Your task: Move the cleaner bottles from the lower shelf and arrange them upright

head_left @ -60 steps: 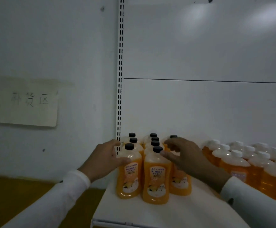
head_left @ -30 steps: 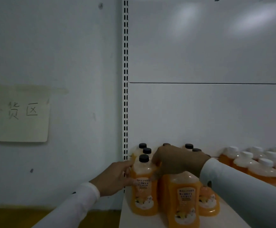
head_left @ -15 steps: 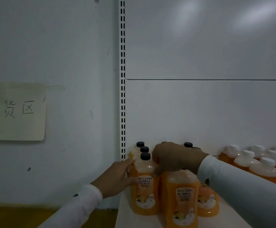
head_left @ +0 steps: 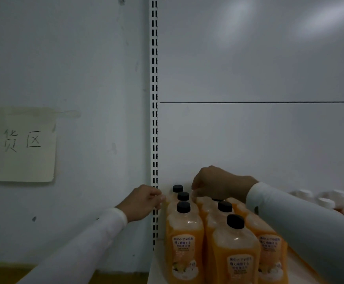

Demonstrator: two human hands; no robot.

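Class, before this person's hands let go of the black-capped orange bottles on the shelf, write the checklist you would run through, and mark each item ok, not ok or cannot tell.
1. Front black-capped bottles upright: ok.
2. Rows packed tight, no gaps: ok in front; back rows cannot tell.
3. Right hand on a back bottle, grip secure: cannot tell, fingers hide it.
4. Left hand steadying the left row by the slotted upright: ok.
5. White-capped bottles undisturbed: cannot tell, blurred.
6. Shelf edge room in front: cannot tell.

both hands reach forward in white sleeves, left hand [head_left: 144, 201] and right hand [head_left: 218, 184] with fingers curled.
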